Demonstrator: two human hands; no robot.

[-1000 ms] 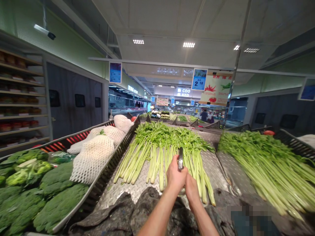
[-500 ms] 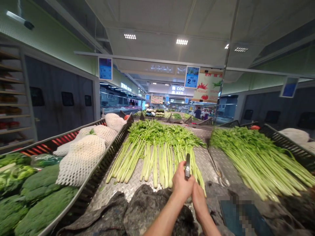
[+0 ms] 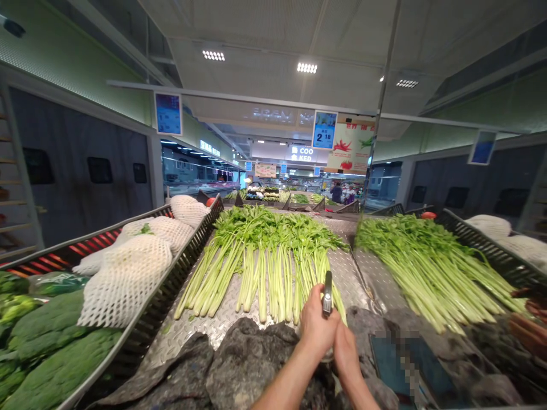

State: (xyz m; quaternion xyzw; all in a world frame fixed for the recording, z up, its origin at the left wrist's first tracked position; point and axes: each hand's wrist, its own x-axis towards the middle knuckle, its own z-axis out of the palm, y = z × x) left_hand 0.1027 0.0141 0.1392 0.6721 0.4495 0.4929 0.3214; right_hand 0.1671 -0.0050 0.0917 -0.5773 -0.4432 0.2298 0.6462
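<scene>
The 2 forearms rise from the bottom edge and lean towards each other, so that the hands meet low and right of centre. The left hand [image 3: 317, 324] has its thumb side up and its back towards the camera; its grip is wrapped around a slim dark-and-silver tool [image 3: 327, 293], whose dark end stands nearly upright above the thumb (whatever lies lower down is hidden by the fist). The right hand [image 3: 345, 344] sits just to the right and a little lower, held against its partner, with its fingers out of sight; I cannot tell whether its grip pinches anything or merely folds against the other fist. The celery [image 3: 265, 245] lies in a broad row on the textured metal worktop [image 3: 179, 339], leaves at the far side and pale stalk ends towards the person. The hands and the upright tool overlap the right end of this row in the view; whether they touch it is unclear. A crumpled dark grey cloth [image 3: 245, 364] runs along the near edge, beneath the forearms. To the left, a black crate [image 3: 190, 259] with a slatted side holds broccoli [image 3: 51, 336] and white foam-netted produce [image 3: 128, 279]. On the right, a mirrored panel [image 3: 436, 188] reflects the celery, and a blue price sign [image 3: 325, 130] reading 2.18 hangs above.
</scene>
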